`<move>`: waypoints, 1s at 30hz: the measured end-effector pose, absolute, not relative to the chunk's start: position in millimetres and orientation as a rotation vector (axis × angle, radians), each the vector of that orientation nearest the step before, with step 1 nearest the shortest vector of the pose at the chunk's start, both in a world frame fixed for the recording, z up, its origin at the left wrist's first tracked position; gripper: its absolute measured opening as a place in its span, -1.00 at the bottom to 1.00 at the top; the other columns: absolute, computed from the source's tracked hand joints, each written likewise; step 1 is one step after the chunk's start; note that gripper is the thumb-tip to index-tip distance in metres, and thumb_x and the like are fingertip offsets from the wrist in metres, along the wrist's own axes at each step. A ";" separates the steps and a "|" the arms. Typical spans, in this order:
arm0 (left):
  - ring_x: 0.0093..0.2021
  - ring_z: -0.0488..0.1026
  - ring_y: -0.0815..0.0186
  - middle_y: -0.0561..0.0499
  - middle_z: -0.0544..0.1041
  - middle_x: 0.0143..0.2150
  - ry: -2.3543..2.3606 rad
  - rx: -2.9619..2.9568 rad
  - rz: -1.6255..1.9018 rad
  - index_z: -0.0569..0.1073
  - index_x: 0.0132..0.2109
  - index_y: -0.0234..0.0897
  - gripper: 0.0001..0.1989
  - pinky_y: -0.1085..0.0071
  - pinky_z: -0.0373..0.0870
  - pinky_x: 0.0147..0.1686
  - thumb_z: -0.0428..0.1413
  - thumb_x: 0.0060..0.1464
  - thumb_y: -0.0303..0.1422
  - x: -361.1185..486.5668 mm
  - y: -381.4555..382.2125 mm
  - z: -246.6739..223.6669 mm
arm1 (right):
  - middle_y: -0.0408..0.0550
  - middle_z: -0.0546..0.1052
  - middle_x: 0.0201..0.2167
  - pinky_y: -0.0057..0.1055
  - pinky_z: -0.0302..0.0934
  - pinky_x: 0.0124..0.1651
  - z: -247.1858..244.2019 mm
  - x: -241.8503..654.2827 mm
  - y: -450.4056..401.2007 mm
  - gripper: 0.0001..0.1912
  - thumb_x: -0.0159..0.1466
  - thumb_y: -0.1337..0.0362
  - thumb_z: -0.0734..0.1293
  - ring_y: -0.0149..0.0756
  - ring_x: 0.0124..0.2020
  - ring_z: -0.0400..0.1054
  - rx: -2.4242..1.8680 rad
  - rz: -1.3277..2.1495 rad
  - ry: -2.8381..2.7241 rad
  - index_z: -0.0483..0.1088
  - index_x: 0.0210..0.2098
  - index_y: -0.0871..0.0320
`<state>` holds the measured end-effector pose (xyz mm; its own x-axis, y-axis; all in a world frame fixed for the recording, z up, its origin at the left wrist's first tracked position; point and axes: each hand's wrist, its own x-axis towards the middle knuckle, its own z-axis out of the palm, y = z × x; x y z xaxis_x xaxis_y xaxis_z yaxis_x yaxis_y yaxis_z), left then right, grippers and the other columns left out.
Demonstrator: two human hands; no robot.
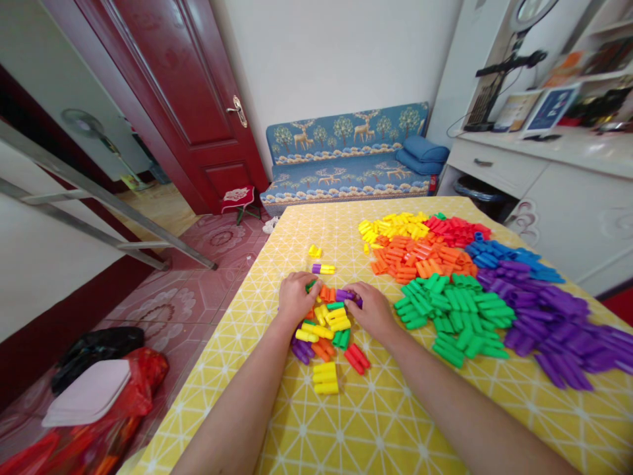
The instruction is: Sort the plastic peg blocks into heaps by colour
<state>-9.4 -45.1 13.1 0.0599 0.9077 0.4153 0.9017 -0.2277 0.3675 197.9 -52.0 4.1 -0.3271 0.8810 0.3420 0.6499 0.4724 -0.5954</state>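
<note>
My left hand is at the left of a small mixed heap, its fingers curled at a green piece. My right hand pinches a purple piece at the heap's right edge. Between and below the hands lie yellow pieces, orange pieces, green pieces, red pieces and purple pieces. Nearest me is a yellow block of joined tubes. Beyond the hands sit a purple and yellow piece and a small yellow piece.
On the patterned yellow tablecloth, large piles sorted by colour lie right: yellow, red, orange, green, blue, purple. A blue sofa stands behind; a ladder leans left.
</note>
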 end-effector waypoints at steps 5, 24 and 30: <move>-0.14 0.49 0.23 -0.04 0.61 -0.19 1.780 2.318 1.024 0.57 -0.18 -0.21 -0.76 0.27 0.38 -0.07 0.02 0.18 -0.29 -10.7 -43.8 12.2 | -0.08 0.52 -0.23 -0.40 0.18 -0.13 5.5 198.3 -52.3 -0.78 0.16 0.37 0.29 -0.29 -0.19 0.35 -1.268 0.475 -2.079 0.43 -0.18 0.13; -0.08 0.48 0.22 -0.04 0.60 -0.17 1.748 2.311 0.947 0.57 -0.19 -0.22 -0.75 0.27 0.37 -0.01 0.01 0.18 -0.29 -11.0 -41.8 8.6 | -0.06 0.52 -0.22 -0.37 0.20 -0.10 3.3 198.8 -50.6 -0.75 0.15 0.38 0.29 -0.29 -0.17 0.36 -1.253 0.500 -2.070 0.43 -0.16 0.13; -0.09 0.48 0.22 -0.03 0.59 -0.15 1.748 2.307 0.940 0.57 -0.18 -0.21 -0.75 0.28 0.38 -0.02 0.00 0.18 -0.28 -11.1 -41.6 9.3 | -0.06 0.52 -0.22 -0.37 0.21 -0.09 4.8 198.5 -50.7 -0.75 0.15 0.39 0.29 -0.28 -0.18 0.36 -1.241 0.506 -2.066 0.44 -0.16 0.14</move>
